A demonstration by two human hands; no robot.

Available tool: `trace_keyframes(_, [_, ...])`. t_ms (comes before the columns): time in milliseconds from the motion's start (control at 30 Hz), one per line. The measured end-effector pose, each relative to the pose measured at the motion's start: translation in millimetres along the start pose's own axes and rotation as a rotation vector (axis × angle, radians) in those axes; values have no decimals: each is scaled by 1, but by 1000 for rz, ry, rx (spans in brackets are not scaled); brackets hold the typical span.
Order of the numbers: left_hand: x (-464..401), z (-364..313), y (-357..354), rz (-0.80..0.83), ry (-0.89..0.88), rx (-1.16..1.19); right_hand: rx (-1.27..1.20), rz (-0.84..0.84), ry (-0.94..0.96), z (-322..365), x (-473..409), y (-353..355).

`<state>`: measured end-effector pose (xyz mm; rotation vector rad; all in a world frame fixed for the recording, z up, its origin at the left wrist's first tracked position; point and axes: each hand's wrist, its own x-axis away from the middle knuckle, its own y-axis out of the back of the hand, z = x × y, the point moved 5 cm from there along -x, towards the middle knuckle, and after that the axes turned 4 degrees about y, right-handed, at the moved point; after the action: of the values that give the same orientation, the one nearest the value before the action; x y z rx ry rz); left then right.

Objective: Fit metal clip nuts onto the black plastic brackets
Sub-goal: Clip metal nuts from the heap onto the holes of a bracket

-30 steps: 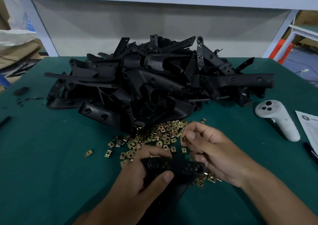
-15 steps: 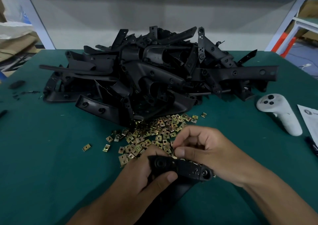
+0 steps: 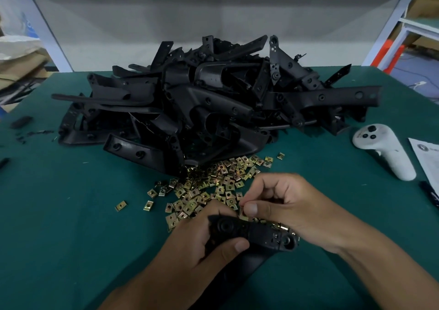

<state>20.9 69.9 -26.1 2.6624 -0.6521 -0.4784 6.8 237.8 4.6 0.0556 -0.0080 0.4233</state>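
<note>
Dark green surface (image 3: 59, 226); far heap of black brackets (image 3: 209, 100); near scatter of brass-yellow clip nuts (image 3: 213, 186); white controller (image 3: 384, 150) with dark buttons, right; white printed sheet (image 3: 427, 160), far right; black bracket (image 3: 256, 233) nearest.

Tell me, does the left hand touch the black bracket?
Touching. The head view shows the left hand wrapped round the black bracket, thumb pressed on its front.

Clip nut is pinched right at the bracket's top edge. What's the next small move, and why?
Probably push the clip nut down onto the edge of the bracket. The right hand pinches it just above that edge, beside the round boss, while the left hand grips the bracket steady. Whether its slot is already lined up with the edge is too small to tell, so ease it on.
</note>
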Motion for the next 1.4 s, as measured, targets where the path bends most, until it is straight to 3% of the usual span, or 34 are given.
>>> trace_keyframes(467, [0, 2, 3, -7, 27, 35, 89, -9, 87, 4, 1, -1])
trace_keyframes(700, [0, 4, 9, -92, 78, 22, 171, 47, -24, -4, 2, 4])
trace_keyframes(767, [-1, 5, 11, -115, 99, 89, 79, 26, -43, -7, 0, 7])
trace_keyframes(900, [-3, 8, 12, -147, 130, 157, -430, -223, -122, -20, -7, 26])
trace_keyframes(1033, [-3, 10, 16, -221, 158, 188, -576, -294, -189, -29, -8, 34])
trace_keyframes(1133, [-5, 9, 20, -278, 199, 365, -687, -275, -189, -31, -9, 31])
trace_keyframes(1267, [-9, 12, 23, -301, 340, 907, -677, -236, -180, -29, -9, 29])
trace_keyframes(1400, [-7, 10, 24, -260, 387, 943, -567, -253, -183, -25, -9, 27])
